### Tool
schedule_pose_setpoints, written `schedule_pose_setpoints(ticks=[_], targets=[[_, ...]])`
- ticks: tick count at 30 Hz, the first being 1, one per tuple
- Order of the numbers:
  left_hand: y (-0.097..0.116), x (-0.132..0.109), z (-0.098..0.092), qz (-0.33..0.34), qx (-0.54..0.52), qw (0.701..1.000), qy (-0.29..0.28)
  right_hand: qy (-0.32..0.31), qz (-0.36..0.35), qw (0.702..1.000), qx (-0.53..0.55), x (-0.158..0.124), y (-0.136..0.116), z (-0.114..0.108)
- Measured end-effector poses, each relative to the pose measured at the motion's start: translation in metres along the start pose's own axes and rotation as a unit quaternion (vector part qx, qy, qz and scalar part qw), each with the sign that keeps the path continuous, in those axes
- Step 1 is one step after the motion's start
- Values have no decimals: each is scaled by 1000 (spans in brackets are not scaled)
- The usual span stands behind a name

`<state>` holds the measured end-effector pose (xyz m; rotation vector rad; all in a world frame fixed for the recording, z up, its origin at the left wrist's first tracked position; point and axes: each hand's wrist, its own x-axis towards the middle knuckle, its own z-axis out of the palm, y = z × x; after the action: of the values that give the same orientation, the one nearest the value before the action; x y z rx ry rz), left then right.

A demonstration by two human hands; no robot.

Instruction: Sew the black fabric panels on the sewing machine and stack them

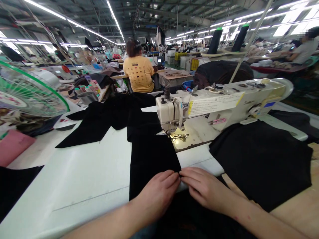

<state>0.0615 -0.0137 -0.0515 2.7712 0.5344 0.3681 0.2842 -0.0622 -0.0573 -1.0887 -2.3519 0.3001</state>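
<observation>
Black fabric [152, 159] runs from the sewing machine [171, 116] down over the table's front edge. My left hand [161, 186] pinches the right edge of this fabric near the front of the table. Close beside it, fingertips nearly touching, my right hand [199, 186] grips the same edge. Under the needle area of the machine, a lit metal plate [179, 135] shows at the fabric's edge. More black fabric [107, 113] lies bunched beyond and to the left. Exactly how the fingertips hold the edge is partly hidden.
At right lies another black fabric piece [264, 159]. A green-rimmed fan [32, 89] stands at left, near a pink cloth [15, 146]. Ahead sits a person in a yellow shirt [138, 73]. Dark thread cones [214, 41] stand behind the machine.
</observation>
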Motion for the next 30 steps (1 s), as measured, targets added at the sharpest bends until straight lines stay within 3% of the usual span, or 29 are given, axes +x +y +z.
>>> schedule_pose_setpoints(ticks=[4,9,14,21,26,30], targets=[[-22,4,-3,20,-4,1000,14,0,5,1000,8,18,18,4],[-53,25,-20,-5,-57,998,37,2,-11,1000,6,45,45,9],[-78,32,-24,-39,-91,993,68,7,3,999,-54,69,63,9],[-118,49,-31,-48,-37,996,58,24,56,993,-100,99,82,18],[-133,56,-31,-52,-8,997,63,60,76,991,-92,92,74,20],[-136,55,-26,-153,28,983,94,100,89,987,-87,54,57,-1]])
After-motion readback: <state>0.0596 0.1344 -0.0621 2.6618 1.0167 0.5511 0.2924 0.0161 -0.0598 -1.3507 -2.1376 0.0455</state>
